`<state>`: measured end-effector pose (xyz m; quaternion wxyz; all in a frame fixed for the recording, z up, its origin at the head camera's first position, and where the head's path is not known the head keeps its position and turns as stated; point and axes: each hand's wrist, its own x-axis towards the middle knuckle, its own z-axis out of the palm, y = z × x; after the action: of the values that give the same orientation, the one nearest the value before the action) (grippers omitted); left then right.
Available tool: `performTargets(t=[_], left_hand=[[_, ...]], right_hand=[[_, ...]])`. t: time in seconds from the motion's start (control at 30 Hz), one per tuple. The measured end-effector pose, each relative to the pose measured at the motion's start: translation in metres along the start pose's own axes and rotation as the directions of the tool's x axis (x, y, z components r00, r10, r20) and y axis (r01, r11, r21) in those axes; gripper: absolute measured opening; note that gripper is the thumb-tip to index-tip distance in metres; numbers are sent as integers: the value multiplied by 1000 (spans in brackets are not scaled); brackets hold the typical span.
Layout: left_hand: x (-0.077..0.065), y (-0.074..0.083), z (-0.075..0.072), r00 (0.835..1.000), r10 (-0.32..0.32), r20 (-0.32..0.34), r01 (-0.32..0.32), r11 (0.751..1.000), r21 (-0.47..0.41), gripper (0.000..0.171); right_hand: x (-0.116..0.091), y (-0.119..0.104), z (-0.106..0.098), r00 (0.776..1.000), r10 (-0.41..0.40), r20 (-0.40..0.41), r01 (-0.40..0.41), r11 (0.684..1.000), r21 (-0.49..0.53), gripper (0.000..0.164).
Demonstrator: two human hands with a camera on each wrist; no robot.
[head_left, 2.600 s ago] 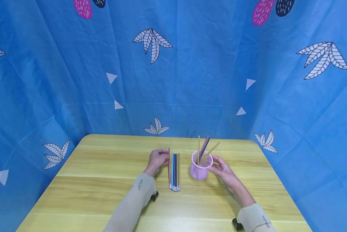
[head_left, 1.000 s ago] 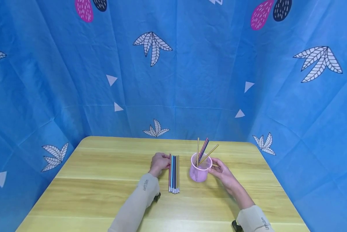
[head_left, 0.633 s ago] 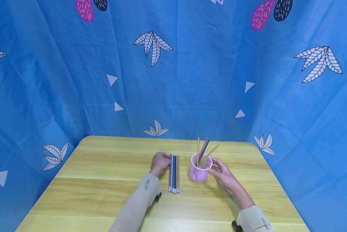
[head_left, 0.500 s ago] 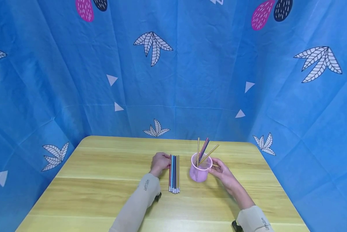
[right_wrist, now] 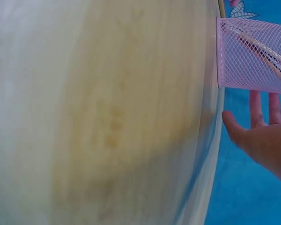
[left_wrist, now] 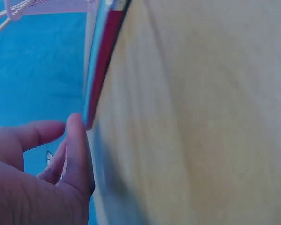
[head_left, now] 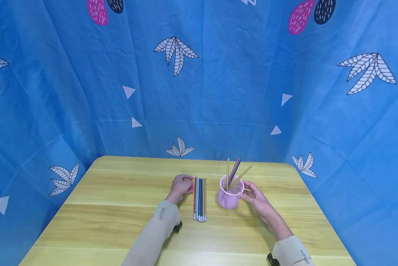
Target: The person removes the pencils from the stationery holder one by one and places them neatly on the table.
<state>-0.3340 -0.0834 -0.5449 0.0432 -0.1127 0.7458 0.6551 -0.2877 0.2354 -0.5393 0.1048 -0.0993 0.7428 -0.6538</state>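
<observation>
A tight row of several pencils (head_left: 200, 201) lies on the table, their silver ends towards me. The red pencil (head_left: 195, 199) forms the left edge of the row. Just left of it is my left hand (head_left: 181, 186), with nothing between its fingers; the left wrist view shows thumb and fingers apart, close to the end of the red pencil (left_wrist: 107, 51). A pink mesh pen cup (head_left: 228, 200) stands right of the row with several pencils leaning in it. My right hand (head_left: 257, 200) has its fingertips at the cup's right side, fingers fairly straight in the right wrist view.
The wooden table (head_left: 119, 207) has a rounded far edge. A blue patterned cloth (head_left: 235, 92) hangs behind it and on both sides. A dark band-like device sits at each wrist.
My left hand first pushed the red pencil rightwards against the others, then let go and drew back slightly left. The right hand has stayed at the cup.
</observation>
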Motion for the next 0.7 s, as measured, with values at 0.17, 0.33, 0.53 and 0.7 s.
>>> performTargets(t=[0.17,0.33,0.53,0.7], left_hand=[[-4,8,0,999,49,20,-49,999,-25,40],[-14,25,9,990,131,55,-126,989,-76,37],[-23,39,26,973,210,99,-194,969,-153,32],[-29,46,42,949,288,130,-262,947,-186,31]], right_hand=[[-4,-3,0,1000,0,-9,0,1000,-10,67],[-5,-6,1,1000,4,-16,-4,1000,-18,67],[-5,-10,2,1000,-1,-11,1,1000,-24,70],[-6,-13,6,1000,0,-24,-1,1000,-31,69]])
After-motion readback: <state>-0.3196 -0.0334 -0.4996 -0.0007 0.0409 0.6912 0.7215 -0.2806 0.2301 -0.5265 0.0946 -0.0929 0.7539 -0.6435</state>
